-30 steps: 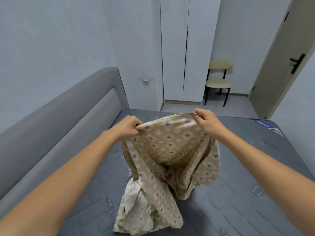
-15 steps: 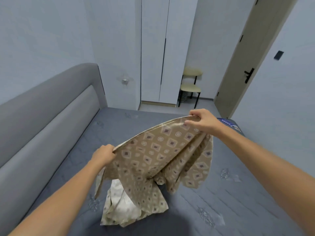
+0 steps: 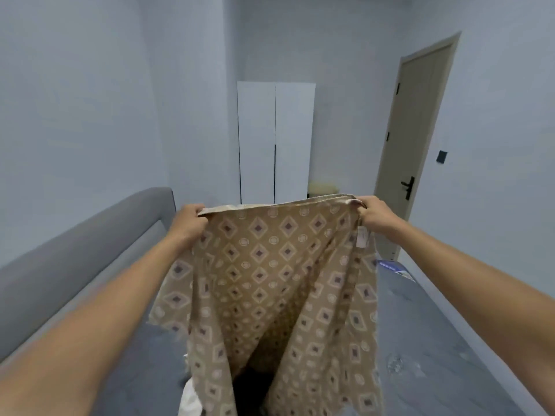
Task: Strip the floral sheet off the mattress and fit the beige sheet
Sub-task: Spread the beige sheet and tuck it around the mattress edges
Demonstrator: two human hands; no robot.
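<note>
Head view: left hand (image 3: pixel 187 221) and right hand (image 3: pixel 373 215), spread apart, each grip the top hem of the beige sheet (image 3: pixel 270 283), lifted above the bare mattress (image 3: pixel 426 340), apparently to shake it open for fitting.

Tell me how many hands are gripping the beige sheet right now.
2. The left hand grips the top edge of the beige sheet at its left end; the right hand grips the right end.

Bare mattress (image 3: pixel 420 340) lies open rightward; headboard (image 3: pixel 75 259) walls the left side.
</note>
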